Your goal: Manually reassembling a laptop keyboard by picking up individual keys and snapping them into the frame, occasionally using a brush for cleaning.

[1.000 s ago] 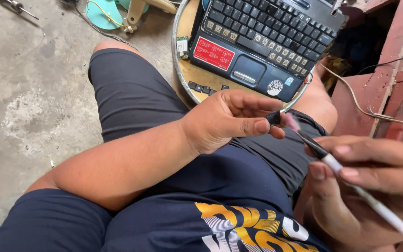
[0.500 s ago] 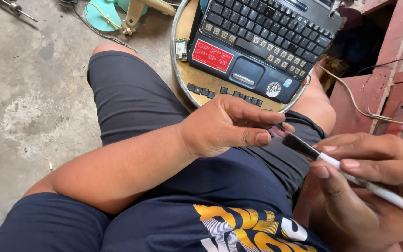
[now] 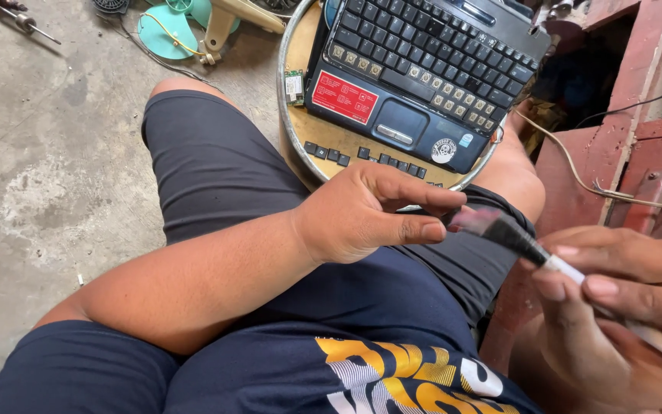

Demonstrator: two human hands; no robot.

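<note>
Pinched between your left thumb and forefinger is something small and dark, most likely a loose keycap, though too little of it shows to be sure; your left hand (image 3: 369, 218) is curled tight around it just in front of the laptop (image 3: 423, 77), over your lap. Your right hand (image 3: 614, 307) holds a small brush (image 3: 530, 249) by its white handle, fingers closed firmly near the ferrule, with the dark bristles touching the tips of the left fingers. From the head view, that contact point sits nearer to you than the laptop and a little to its right. To brush well, I would keep the pinch on the edges of the piece so the bristles can reach its face, and use short light strokes away from your fingers. Turn the piece rather than the brush. A row of loose black keys (image 3: 346, 155) lies on the round wooden tray (image 3: 293, 123) just in front of the laptop's lower edge, so keep the work over the tray side; a slip here would drop the piece onto your shorts or the concrete floor (image 3: 47, 169).
</note>
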